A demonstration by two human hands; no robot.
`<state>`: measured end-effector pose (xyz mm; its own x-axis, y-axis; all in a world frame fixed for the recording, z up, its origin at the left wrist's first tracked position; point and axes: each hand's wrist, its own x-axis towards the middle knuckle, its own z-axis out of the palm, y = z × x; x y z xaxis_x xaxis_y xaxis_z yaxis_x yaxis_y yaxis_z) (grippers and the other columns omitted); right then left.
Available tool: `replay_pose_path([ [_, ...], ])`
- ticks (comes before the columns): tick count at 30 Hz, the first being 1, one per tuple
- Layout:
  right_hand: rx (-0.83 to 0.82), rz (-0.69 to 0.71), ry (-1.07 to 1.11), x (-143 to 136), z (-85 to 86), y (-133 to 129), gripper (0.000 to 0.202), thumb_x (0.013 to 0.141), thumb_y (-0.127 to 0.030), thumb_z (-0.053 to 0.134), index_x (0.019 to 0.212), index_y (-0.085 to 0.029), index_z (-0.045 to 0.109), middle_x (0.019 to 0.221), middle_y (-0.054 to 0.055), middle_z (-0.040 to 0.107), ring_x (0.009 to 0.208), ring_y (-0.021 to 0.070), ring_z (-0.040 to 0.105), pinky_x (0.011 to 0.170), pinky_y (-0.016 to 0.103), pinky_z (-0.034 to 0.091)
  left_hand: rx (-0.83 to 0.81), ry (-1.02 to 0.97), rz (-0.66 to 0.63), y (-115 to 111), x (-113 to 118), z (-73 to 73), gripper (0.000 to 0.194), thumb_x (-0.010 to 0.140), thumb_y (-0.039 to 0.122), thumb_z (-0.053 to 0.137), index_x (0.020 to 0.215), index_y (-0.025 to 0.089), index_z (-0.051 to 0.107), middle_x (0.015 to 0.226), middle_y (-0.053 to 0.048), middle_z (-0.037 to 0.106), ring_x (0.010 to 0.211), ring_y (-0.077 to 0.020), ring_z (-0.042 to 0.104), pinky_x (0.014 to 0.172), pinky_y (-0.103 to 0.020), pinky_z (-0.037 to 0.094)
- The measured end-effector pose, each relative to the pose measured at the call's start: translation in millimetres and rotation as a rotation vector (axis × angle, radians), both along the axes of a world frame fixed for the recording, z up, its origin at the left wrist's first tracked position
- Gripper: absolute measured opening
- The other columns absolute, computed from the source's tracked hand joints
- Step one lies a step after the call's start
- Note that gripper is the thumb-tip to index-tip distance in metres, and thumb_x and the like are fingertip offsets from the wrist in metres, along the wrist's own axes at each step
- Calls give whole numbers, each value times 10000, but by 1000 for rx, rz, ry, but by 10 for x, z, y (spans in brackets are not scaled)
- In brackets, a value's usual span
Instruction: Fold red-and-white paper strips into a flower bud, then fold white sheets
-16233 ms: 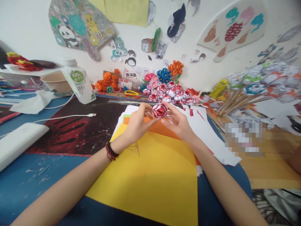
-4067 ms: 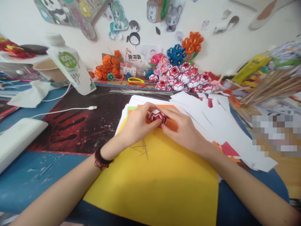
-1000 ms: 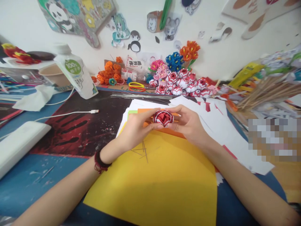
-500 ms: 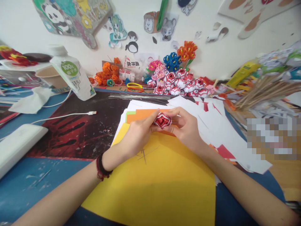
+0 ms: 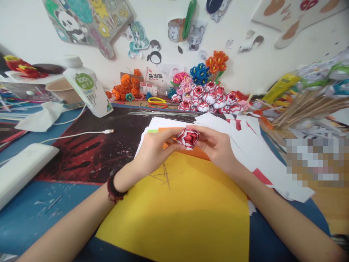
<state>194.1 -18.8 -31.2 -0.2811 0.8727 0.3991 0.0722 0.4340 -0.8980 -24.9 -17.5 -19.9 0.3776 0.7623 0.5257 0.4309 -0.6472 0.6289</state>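
A red and white paper flower is held up between both hands, its layered petals facing me. My left hand grips its left side with thumb and fingers. On the opposite side, my right hand pinches it, the fingertips partly hidden behind the petals. Under the hands lies a large yellow sheet with several thin wires on it. Orange paper and white sheets show beneath and beyond the hands.
Finished red and white flowers are heaped at the back, near yellow-handled scissors and a bundle of wires. To the left stand a white bottle, a white power strip-like block and a cable. Wooden sticks lie at right.
The flower has been turned between the hands, so more of its outer petals shows. Both hands have shifted their grip slightly, and the camera view has moved a little.
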Motion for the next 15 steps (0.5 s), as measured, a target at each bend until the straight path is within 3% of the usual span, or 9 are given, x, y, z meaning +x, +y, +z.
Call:
replay_pose_path([
  [8,54,-64,-52,-30,-35,-33,397,911,-168,648,1283,-299,696,1254,18,720,1137,251,697,1011,446,572,104,9,36,-22,30,-32,352,850,225,766,1189,163,697,1017,-44,792,728,-133,747,734,-216,573],
  [15,44,-57,-100,-22,-10,-55,413,956,-246,627,1365,-296,632,1325,15,680,1205,264,657,1048,475,543,40,-9,52,3,13,-4,347,861,260,753,1193,176,701,959,-49,795,763,-163,753,756,-251,586],
])
